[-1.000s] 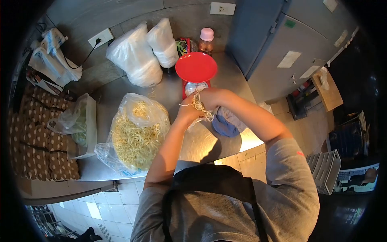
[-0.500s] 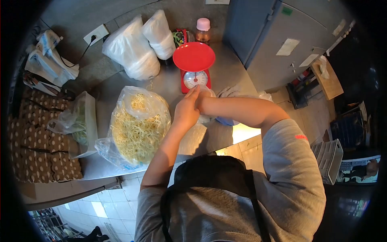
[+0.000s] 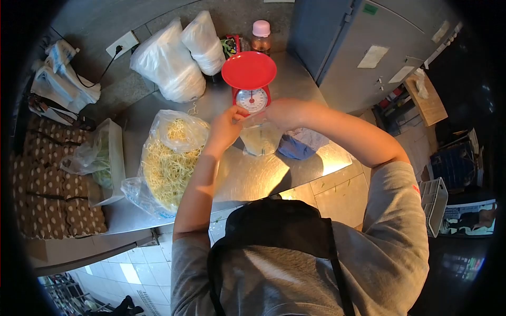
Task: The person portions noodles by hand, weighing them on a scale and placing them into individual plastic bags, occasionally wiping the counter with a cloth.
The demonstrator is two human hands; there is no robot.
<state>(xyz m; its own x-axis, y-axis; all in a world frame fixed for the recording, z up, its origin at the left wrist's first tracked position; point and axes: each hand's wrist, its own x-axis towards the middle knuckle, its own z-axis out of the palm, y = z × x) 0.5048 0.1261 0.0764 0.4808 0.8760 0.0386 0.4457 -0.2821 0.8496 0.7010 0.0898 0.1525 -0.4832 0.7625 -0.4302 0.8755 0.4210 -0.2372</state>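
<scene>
Head view showed both bare hands over the steel table, at the mouth of a small clear bag whose lower part hung open-bodied and pale, just in front of the red scale. The left hand pinched the bag's near-left edge between thumb and fingers; the right hand met the opposite edge, its fingers partly hidden, so their exact grasp could not be told. The scale's red pan stood above its dial, holding nothing visible. Left of the hands, a large clear bag of yellow noodles lay beside a white container with greens. A blue cloth sat right of the small bag, and a pink-capped bottle stood behind the pan, near two white plastic packs.
</scene>
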